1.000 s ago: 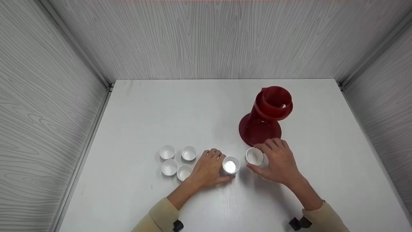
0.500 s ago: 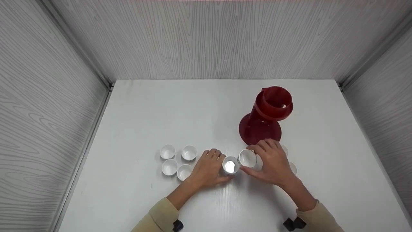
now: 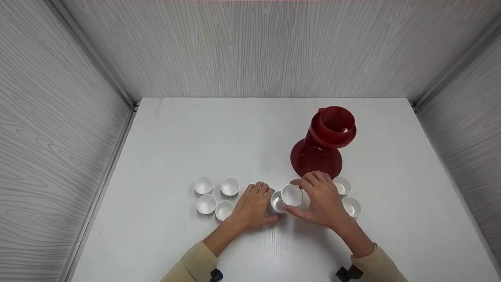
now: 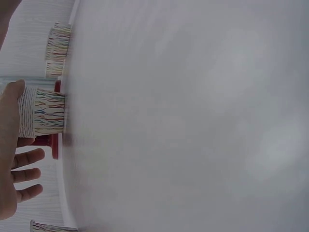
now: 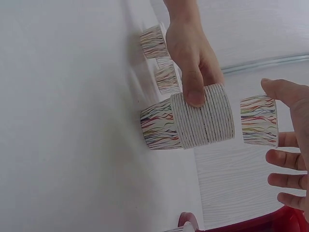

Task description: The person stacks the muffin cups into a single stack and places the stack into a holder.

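My left hand [image 3: 250, 207] holds a stack of paper baking cups [image 5: 207, 118] upright on the white table, thumb on one side and fingers on the other. The stack's lowest cup shows colourful wavy stripes below many nested rims. My right hand [image 3: 320, 201] pinches a single paper baking cup [image 3: 292, 195] between thumb and forefinger, the other fingers spread. In the head view this cup overlaps the right part of the stack's mouth. The right wrist view shows the single cup [image 5: 259, 121] just above the stack, with a narrow gap between them.
Several white cups stand grouped left of my left hand, one cup [image 3: 204, 185] at the far corner. Right of my right hand are a cup [image 3: 341, 185] and another cup [image 3: 351, 206]. Behind it stands a red plastic piece [image 3: 318, 158] with a round base and tube-like top. Wood-grain panels [image 3: 250, 51] enclose the table.
My right hand has moved left with its cup, from beside the stack to over its edge. Two cups on the right have come into view behind that hand. The left hand stays put.
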### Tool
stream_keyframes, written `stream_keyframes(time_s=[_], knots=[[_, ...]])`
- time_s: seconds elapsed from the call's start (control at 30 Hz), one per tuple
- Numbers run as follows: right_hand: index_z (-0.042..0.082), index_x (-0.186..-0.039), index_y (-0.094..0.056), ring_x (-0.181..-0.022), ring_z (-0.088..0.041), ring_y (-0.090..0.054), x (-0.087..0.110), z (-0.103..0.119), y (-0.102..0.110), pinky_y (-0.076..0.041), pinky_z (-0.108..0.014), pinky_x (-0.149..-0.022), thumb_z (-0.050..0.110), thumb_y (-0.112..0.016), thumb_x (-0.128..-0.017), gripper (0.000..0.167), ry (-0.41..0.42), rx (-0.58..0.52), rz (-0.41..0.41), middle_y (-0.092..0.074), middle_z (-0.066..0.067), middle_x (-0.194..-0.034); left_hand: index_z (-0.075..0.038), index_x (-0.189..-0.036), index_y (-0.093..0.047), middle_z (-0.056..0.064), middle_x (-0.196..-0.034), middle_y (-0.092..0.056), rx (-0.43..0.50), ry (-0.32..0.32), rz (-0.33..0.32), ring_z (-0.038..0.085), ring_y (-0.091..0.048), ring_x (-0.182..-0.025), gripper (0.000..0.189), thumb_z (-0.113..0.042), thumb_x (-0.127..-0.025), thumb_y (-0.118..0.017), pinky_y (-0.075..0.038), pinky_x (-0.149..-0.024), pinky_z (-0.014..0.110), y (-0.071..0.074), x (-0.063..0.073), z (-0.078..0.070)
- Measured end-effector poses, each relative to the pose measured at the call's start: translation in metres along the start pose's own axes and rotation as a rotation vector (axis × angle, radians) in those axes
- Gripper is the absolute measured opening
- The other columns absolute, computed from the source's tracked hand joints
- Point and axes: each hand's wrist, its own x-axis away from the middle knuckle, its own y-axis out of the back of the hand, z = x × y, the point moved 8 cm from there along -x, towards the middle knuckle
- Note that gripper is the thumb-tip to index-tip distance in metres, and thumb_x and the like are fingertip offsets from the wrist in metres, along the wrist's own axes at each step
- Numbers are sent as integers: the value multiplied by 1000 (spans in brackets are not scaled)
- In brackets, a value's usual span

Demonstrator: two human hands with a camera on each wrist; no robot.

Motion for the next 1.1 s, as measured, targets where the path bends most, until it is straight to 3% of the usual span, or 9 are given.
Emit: stream_keyframes(time_s=[0.4,1.1], knots=[[20,-114,-75,-103,-21,-62,0,5,-12,-54,-44,-94,66,-83,-75,61,4,12,40,-70,2,-102,-16,-123,-62,2,-118,-70,-12,-1,-3,22,-63,-120,71,-79,-90,-57,-52,-103,38,0,0,-1],[21,-113,-74,-99,-20,-62,1,10,-27,-55,-40,-86,65,-86,-73,61,56,29,30,-68,1,-100,-13,-124,-64,3,-117,-68,-8,9,19,22,-62,-119,72,-76,-90,-59,-51,-102,38,-1,0,0]])
